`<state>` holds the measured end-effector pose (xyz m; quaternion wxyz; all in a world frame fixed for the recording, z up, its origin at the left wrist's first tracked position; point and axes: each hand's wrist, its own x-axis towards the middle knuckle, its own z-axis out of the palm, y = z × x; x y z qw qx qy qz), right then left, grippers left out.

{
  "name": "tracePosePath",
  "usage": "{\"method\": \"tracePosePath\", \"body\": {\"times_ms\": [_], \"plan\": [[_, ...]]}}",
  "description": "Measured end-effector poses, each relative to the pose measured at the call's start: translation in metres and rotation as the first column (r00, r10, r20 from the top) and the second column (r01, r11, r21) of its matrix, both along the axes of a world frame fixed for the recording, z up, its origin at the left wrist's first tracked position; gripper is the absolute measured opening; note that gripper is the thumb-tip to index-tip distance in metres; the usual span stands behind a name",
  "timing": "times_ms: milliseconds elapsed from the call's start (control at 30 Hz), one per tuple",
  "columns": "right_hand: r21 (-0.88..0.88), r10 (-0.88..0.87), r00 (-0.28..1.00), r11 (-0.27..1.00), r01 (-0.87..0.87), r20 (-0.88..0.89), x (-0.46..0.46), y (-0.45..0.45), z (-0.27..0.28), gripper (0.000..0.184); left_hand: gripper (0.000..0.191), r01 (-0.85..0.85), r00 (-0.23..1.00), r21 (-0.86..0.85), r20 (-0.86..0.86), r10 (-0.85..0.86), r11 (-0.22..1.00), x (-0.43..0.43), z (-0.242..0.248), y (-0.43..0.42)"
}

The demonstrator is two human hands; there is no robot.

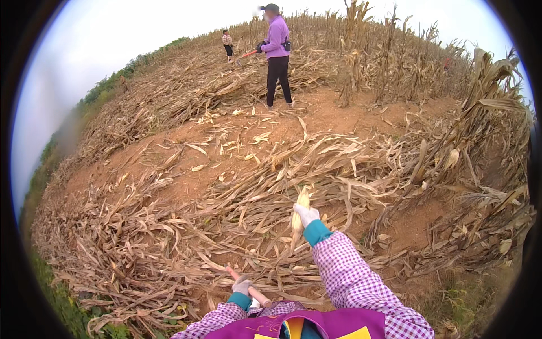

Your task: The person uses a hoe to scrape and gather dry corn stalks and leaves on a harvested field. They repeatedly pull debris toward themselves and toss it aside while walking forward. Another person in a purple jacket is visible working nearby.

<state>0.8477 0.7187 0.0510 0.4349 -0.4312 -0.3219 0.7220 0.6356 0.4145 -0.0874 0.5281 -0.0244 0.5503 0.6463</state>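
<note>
My right hand (308, 214), in a pale work glove, is stretched out in front and grips an ear of corn (302, 198) in its light husk. The ear points up and away, over a layer of cut corn stalks. Close to my body, my left hand (242, 285), also gloved, is closed around a pinkish-orange tool handle (259, 296). The handle slants from upper left to lower right. What tool it belongs to cannot be told, as no blade shows clearly.
Dry cut stalks (254, 203) cover the reddish soil (178, 182). Standing dried corn plants (381, 63) rise behind and to the right. A person in purple (277, 38) holds a red-handled tool (250, 54); another person (228, 42) stands farther off. Green plants (67, 305) edge the lower left.
</note>
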Motion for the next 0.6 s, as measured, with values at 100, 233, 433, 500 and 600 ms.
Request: {"method": "tracePosePath", "body": {"times_ms": [100,233,433,500,600], "plan": [[-0.407,-0.029,0.998,0.912,0.046,0.049,0.024,-0.052,-0.058,0.036,0.027,0.194,0.966,-0.132,-0.144,-0.212,0.972,-0.061,-0.057,-0.018],[-0.646,-0.057,0.989,0.762,-0.044,-0.135,0.019,-0.112,-0.1,0.033,0.018,0.445,0.455,-0.437,-0.642,-0.618,0.782,-0.132,-0.108,-0.038],[-0.154,0.141,0.99,0.979,-0.137,0.02,-0.094,0.016,0.036,0.042,0.023,-0.216,0.942,-0.117,0.235,0.239,0.969,-0.195,-0.062,-0.081],[-0.023,0.104,0.987,0.994,-0.107,-0.127,-0.113,0.074,0.091,0.038,0.021,-0.24,0.929,-0.21,0.233,0.287,0.948,-0.204,-0.03,-0.097],[0.045,0.07,0.963,0.997,-0.06,-0.262,-0.127,0.119,0.12,0.04,0.024,-0.154,0.974,-0.37,0.098,0.203,0.916,-0.216,-0.003,-0.112]]}}
